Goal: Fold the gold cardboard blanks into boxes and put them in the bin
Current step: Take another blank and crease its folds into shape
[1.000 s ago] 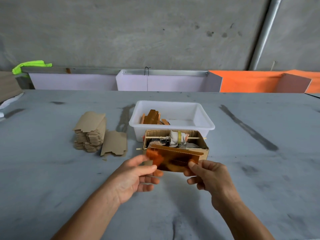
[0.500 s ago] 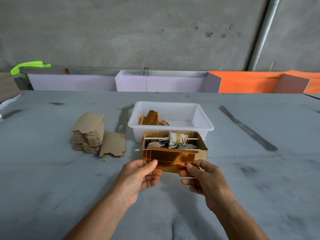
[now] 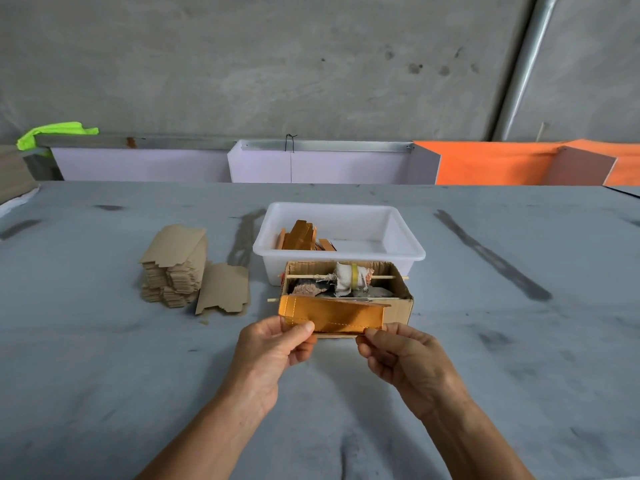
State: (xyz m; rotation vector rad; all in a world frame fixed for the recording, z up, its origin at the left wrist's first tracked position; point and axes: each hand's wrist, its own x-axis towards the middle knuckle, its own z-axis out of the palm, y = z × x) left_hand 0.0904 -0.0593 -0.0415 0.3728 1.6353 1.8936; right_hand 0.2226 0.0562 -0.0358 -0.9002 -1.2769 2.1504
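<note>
Table (image 3: pixel 104 358): grey, scuffed, dark streaks at 1 to 2 o'clock and a shorter one at 11 o'clock from the hands. It runs back to a concrete wall (image 3: pixel 277 64) with a pipe (image 3: pixel 523 67) slanting down at 1 o'clock. Along the far edge stand lilac panels (image 3: pixel 145 164) and orange panels (image 3: pixel 491 164); a lime-green cloth (image 3: pixel 52 133) lies at the 10 o'clock corner.

Bin (image 3: pixel 405 251): white plastic, at 12 o'clock on the table, holding several gold boxes (image 3: pixel 299 233) stacked against its left side.

Carton (image 3: pixel 400 308): brown, open-topped, just in front of the bin and touching or nearly touching it — contact cannot be confirmed. Inside, a thin stick (image 3: pixel 381 277) spans it with a cloth wad (image 3: pixel 348 277) wrapped round; a second stick pokes out at the left front corner.

Stack (image 3: pixel 175 265): brown-side-up blanks at 10 o'clock, with one loose sheet (image 3: pixel 223 289) lying just beside its right edge.

Blank (image 3: pixel 332 315): gold, partly folded into a long shape, held in the air directly before the carton's front face, stitch-like dotted crease lines visible.

Left hand (image 3: pixel 273 348): thumb on top, fingers curled beneath, pinching the blank's lower left corner.

Right hand (image 3: pixel 405 358): thumb and forefinger pinching the lower right end — remaining fingers curled under.
</note>
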